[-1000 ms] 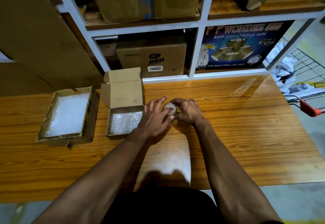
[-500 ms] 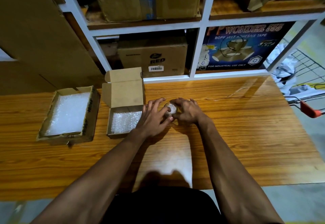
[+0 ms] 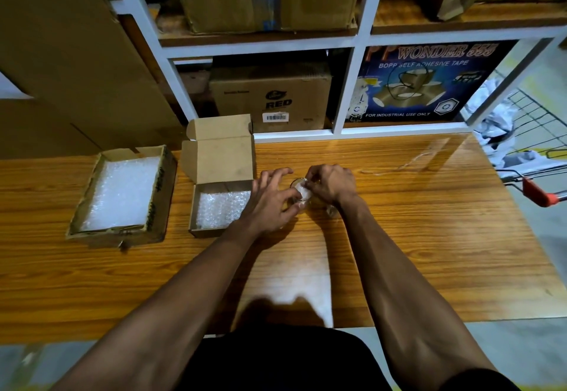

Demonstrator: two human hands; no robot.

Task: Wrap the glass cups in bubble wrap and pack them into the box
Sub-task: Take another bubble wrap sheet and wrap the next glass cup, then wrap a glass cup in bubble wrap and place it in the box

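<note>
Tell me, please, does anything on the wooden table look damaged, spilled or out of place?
Nothing is spilled or broken. The only worn thing is the shallow cardboard tray on the left: its front edge is torn and ragged. The small box stands open, lined with bubble wrap.

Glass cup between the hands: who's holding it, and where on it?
Both hands hold the glass cup. The left hand grips its near side; the right hand pinches the bubble wrap at its rim. Exact finger contact is blurred.

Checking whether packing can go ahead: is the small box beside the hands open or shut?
Open: the small box has its lid standing upright, and bubble wrap shows inside.
</note>
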